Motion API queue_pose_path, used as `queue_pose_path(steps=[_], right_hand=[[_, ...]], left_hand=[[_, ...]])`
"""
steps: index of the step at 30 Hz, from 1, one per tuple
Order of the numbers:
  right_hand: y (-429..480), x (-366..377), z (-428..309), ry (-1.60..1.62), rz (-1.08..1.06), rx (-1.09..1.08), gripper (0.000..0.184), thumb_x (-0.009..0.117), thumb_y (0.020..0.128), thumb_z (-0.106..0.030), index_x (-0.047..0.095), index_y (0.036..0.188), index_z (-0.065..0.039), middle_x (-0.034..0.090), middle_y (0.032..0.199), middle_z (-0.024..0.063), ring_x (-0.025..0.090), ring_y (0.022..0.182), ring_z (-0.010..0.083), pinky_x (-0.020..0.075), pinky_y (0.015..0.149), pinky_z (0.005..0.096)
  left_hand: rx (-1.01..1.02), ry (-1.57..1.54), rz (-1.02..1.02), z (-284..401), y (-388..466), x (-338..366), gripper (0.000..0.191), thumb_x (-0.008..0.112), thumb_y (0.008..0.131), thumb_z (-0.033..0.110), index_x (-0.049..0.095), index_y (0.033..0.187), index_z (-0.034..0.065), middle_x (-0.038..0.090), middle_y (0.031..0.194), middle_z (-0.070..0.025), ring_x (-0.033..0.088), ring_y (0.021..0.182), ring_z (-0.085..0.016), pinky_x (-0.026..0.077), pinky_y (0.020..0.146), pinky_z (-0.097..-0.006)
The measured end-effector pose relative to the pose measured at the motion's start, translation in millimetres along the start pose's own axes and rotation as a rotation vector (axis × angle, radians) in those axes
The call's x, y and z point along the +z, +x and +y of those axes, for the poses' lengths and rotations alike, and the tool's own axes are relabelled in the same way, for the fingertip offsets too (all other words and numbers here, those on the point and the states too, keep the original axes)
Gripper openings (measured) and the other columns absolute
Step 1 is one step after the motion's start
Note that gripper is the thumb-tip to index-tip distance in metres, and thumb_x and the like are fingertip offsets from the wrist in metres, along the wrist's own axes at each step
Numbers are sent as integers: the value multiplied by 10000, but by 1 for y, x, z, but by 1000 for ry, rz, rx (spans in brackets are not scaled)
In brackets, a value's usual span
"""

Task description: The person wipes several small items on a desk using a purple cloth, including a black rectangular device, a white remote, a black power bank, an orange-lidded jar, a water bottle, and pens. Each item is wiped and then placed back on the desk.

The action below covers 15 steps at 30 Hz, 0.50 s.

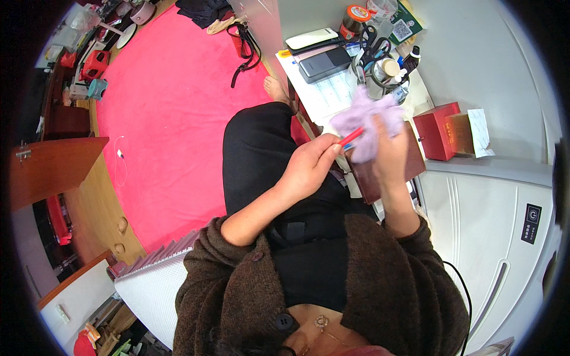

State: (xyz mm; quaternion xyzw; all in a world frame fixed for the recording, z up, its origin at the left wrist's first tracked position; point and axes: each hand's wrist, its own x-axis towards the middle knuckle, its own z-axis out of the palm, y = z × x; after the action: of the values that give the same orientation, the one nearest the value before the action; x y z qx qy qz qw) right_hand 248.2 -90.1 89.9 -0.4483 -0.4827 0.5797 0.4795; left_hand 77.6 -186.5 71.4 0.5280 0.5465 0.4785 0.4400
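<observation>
My left hand (311,164) grips a slim red pen-like stick (352,136), with something blue beside its lower end. My right hand (392,155), somewhat blurred, is closed on a light purple cloth (365,115), which hangs around its fingers and touches the tip of the red stick. Under the cloth lies a dark red-brown folder or book (367,178). Just beyond the cloth stands a holder with black-handled scissors (372,46), a white bottle with a beige cap (387,69) and other small things.
A grey box-like device (325,64), a white case (311,38) and printed paper (331,91) lie on the desk. Behind them stands a jar with an orange lid (356,15). A red box (438,131) is at the right, near a white appliance (481,213). A pink mat (164,111) covers the floor.
</observation>
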Motion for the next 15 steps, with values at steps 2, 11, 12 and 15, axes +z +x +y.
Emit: queue_pose_path(steps=[2,11,12,15], right_hand=[[23,-21,-9,93,304,7,331,689,1017,-151,607,1298,3,697,1200,101,680,1061,168,563,917,322],[8,-90,-2,145,404,-140,410,680,1020,-156,541,1366,16,649,1308,125,654,1158,220,527,1001,366],[4,-88,0,144,401,-128,405,678,1021,-153,543,1364,16,649,1306,125,653,1157,219,526,1001,366],[0,-80,3,171,368,-94,389,674,1022,-147,549,1354,12,651,1298,119,647,1166,214,516,1011,366]], left_hand=[[-91,16,-15,-11,2,-5,197,537,1086,184,654,1075,26,601,828,-23,544,741,-117,476,692,-285],[21,604,-58,-51,62,49,358,552,892,-3,632,1241,-6,607,1101,-233,626,1025,-461,520,917,-493],[32,626,-60,-51,66,54,409,556,863,-10,632,1264,-8,616,1088,-228,618,1023,-451,521,914,-486],[143,691,-65,-48,71,59,433,560,861,-2,630,1289,-10,625,1093,-216,614,1031,-426,524,908,-474]])
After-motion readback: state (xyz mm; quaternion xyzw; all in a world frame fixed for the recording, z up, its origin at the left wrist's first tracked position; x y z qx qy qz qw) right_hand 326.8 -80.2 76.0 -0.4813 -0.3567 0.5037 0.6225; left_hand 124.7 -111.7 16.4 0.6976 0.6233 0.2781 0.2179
